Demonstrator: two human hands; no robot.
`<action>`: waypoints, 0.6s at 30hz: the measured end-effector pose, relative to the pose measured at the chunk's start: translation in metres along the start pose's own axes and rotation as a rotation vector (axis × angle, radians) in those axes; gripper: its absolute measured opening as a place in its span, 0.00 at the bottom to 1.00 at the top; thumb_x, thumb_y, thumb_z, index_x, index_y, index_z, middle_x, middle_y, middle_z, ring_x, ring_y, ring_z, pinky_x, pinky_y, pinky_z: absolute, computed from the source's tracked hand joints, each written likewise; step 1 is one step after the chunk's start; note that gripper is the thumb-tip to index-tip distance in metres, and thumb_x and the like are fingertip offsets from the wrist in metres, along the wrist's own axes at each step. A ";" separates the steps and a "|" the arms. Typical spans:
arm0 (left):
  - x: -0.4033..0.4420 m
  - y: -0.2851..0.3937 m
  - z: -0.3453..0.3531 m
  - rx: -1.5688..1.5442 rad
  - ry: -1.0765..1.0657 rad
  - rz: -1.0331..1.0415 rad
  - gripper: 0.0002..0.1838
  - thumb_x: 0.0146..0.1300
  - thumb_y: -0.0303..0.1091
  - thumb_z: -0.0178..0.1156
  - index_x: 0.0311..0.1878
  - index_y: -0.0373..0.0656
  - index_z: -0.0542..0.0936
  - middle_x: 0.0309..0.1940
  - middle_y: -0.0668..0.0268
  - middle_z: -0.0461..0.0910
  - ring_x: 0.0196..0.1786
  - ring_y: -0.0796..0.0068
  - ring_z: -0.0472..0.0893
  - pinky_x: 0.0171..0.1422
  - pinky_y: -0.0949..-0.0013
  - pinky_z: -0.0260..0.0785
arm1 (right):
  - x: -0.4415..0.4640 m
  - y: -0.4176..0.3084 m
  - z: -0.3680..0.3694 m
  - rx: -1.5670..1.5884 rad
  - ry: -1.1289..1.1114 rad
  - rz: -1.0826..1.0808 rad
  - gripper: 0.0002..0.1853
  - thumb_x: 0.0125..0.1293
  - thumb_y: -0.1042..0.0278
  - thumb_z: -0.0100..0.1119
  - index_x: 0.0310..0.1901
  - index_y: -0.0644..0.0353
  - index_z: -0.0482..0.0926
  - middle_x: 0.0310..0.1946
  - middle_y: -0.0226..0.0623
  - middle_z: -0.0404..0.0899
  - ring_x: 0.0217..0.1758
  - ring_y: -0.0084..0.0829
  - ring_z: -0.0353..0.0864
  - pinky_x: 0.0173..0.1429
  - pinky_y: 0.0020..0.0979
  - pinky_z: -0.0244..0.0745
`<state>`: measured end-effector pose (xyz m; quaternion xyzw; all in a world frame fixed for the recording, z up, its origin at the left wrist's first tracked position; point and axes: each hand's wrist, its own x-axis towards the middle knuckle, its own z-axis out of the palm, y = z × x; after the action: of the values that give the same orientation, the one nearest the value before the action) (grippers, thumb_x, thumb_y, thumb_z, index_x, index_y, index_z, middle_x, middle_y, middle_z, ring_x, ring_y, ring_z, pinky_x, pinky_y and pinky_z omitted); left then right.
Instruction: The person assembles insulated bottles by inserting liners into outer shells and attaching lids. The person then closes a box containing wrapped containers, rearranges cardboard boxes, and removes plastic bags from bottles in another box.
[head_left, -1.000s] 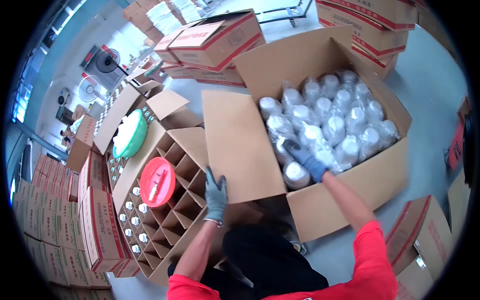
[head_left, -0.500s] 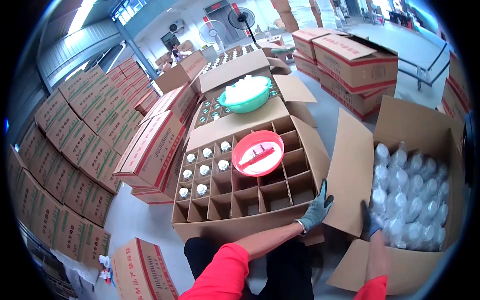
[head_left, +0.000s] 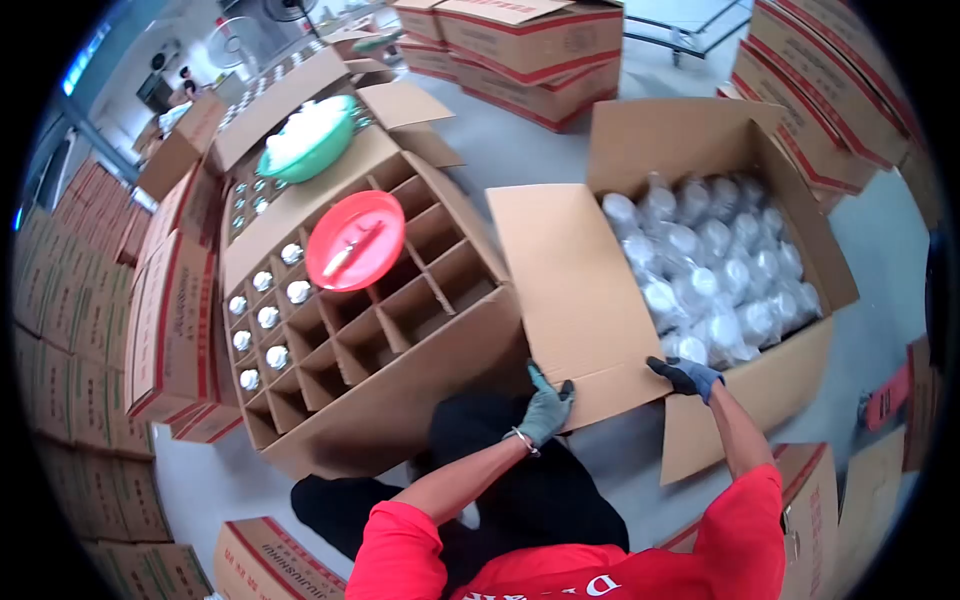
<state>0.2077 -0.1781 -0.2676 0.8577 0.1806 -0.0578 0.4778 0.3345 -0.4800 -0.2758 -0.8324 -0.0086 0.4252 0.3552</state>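
My left hand (head_left: 547, 410), in a grey-green glove with dark fingertips, grips the near left corner of a cardboard flap (head_left: 585, 295). At the flap's near right corner, my gloved right hand (head_left: 692, 378) has its fingers closed on the edge. The flap belongs to an open carton (head_left: 775, 375) on my right, filled with clear, plastic-wrapped bottles (head_left: 705, 282). To the left stands a partitioned carton (head_left: 420, 375). Several white-capped bottles (head_left: 268, 317) sit in its left cells. A red basin (head_left: 385, 215) rests on the dividers, holding a slim item too blurred to name.
Beyond is another divided carton with a green basin (head_left: 335, 150) of white items on it. Stacked cartons line the left side (head_left: 170, 320), the back (head_left: 540, 45) and the right (head_left: 830, 90). A metal trolley frame (head_left: 680, 40) stands behind. More cartons lie near my legs.
The view has swung right and down. My left hand has left the partitioned carton's corner and taken hold of the flap. My right hand has shifted to the flap's near corner.
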 end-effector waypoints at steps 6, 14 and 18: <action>0.049 -0.061 0.050 0.168 -0.075 -0.096 0.42 0.67 0.45 0.50 0.72 0.26 0.43 0.38 0.37 0.80 0.38 0.39 0.82 0.48 0.42 0.73 | -0.023 -0.086 -0.015 0.158 0.086 0.104 0.48 0.53 0.26 0.59 0.60 0.66 0.70 0.47 0.39 0.77 0.50 0.31 0.76 0.50 0.39 0.74; 0.113 -0.064 0.105 0.951 -0.754 0.483 0.18 0.62 0.39 0.49 0.42 0.40 0.85 0.39 0.49 0.84 0.38 0.49 0.85 0.54 0.39 0.71 | 0.128 -0.069 0.004 -0.067 0.646 0.090 0.49 0.43 0.38 0.71 0.62 0.63 0.67 0.59 0.56 0.73 0.60 0.50 0.74 0.64 0.43 0.69; 0.134 0.083 0.061 0.700 -0.864 0.212 0.22 0.64 0.50 0.49 0.35 0.41 0.84 0.37 0.52 0.84 0.40 0.50 0.83 0.48 0.52 0.74 | 0.104 -0.080 0.023 -0.130 0.759 0.089 0.39 0.48 0.43 0.69 0.57 0.63 0.72 0.56 0.56 0.74 0.59 0.51 0.74 0.63 0.44 0.69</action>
<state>0.3666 -0.2355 -0.2704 0.8769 -0.1487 -0.4119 0.1985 0.4073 -0.3738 -0.3099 -0.9509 0.1329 0.1006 0.2609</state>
